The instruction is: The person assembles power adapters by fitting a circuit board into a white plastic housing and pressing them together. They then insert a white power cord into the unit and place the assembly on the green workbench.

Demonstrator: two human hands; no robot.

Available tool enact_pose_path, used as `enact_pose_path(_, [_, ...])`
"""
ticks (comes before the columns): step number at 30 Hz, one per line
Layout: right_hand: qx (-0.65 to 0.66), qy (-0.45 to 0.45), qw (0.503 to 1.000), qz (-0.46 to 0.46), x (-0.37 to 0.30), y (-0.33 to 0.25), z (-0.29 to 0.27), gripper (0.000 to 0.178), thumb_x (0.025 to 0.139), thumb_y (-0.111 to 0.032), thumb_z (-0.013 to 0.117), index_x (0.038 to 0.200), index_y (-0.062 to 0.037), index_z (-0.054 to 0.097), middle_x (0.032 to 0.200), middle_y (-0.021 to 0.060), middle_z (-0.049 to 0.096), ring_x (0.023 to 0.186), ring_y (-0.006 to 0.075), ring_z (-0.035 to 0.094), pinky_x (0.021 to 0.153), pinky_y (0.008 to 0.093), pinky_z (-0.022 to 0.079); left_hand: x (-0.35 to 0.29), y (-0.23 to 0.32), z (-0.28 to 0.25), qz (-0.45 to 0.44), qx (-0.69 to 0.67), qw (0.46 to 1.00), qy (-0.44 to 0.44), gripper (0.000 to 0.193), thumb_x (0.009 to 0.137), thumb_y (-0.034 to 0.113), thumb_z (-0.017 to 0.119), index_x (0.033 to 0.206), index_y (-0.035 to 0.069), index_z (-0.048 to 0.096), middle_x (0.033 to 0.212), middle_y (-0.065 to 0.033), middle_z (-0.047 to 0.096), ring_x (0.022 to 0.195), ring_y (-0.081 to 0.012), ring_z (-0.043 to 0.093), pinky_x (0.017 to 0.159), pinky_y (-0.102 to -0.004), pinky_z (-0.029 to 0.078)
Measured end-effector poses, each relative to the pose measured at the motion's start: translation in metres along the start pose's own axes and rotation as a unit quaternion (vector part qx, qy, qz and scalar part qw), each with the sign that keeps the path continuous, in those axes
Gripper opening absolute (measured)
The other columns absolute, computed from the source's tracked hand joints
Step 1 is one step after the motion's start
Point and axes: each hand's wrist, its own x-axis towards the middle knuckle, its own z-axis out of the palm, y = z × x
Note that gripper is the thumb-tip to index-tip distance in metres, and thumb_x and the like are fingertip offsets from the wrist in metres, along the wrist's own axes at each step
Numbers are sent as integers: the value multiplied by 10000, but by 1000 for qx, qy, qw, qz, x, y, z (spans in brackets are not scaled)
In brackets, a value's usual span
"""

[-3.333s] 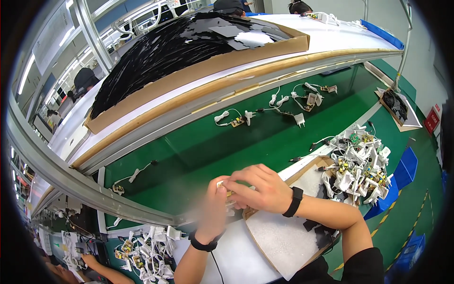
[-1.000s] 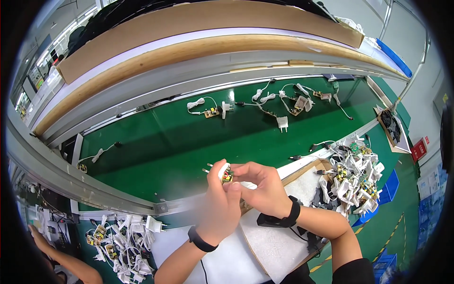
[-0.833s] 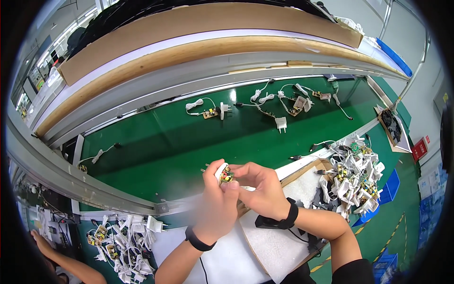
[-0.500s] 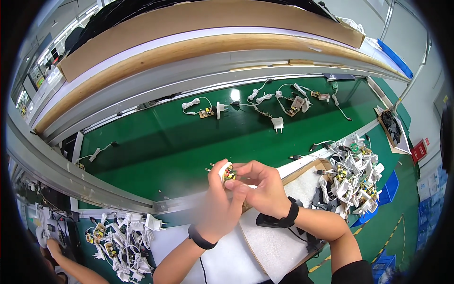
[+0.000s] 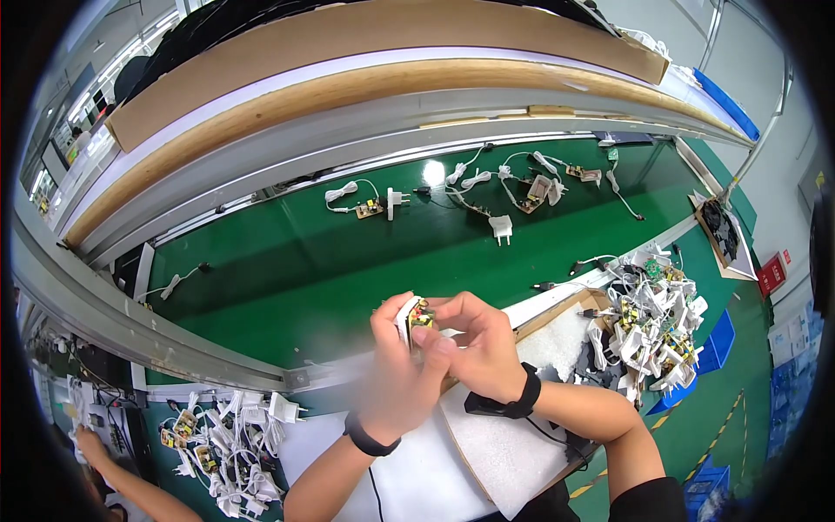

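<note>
Above the near edge of the green belt, my two hands meet at an opened white plug adapter [image 5: 404, 324] with a small circuit board [image 5: 421, 317] showing in it. My left hand [image 5: 398, 370] is closed round the white housing from the left; part of that hand is blurred. From the right, my right hand [image 5: 487, 348] pinches at the board side with bent fingers. Its fingertips are partly hidden behind my left thumb. Dark bands circle both wrists.
Adapter boards with white cables [image 5: 370, 209] lie along the green belt [image 5: 330, 270]. Heaps of adapters stand at right [image 5: 652, 322] and lower left [image 5: 230, 452]. A foam-lined carton [image 5: 513, 452] lies before me. A shelf with a wooden rail [image 5: 348, 83] crosses above. A co-worker's arm [image 5: 130, 478] shows lower left.
The adapter in my hands has turned slightly, and its pins show less. The pieces on the belt have shifted a little to the left. The co-worker's hand has moved up.
</note>
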Motion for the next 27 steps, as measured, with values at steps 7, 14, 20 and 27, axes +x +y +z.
enact_pose_path(7, [-43, -54, 998, 7, 4, -9, -6, 251, 889, -57, 829, 1045, -16, 636, 1213, 98, 691, 1017, 137, 690, 846, 313, 609, -1, 6, -4, 5, 68, 998, 9, 610, 1020, 250, 642, 1458, 7, 293, 1202, -152, 568, 1052, -188, 579, 935, -352, 500])
enact_pose_path(14, [-43, -15, 997, -60, 4, -4, -6, 392, 849, -97, 867, 1143, -11, 621, 1107, 93, 743, 983, 109, 696, 894, 283, 591, -2, 3, 0, 10, 85, 996, 12, 508, 1013, 199, 640, 1405, 4, 383, 1062, -110, 632, 926, -162, 613, 861, -316, 520])
enact_pose_path(20, [58, -75, 995, 9, 7, 1, -8, 453, 865, -64, 844, 1244, -7, 602, 1125, 80, 735, 1019, 119, 699, 925, 282, 572, 1, -4, 6, 22, 85, 995, 41, 442, 999, 158, 660, 1355, 16, 440, 1003, -79, 635, 903, -140, 613, 829, -298, 518])
enact_pose_path(27, [-17, -138, 989, 57, 15, -6, -21, 469, 918, -13, 775, 1348, -7, 588, 1180, 71, 721, 1043, 117, 693, 888, 269, 578, 2, -6, 0, -66, -33, 997, 36, 394, 981, 129, 695, 1288, 40, 464, 968, -43, 619, 854, -93, 618, 770, -254, 529])
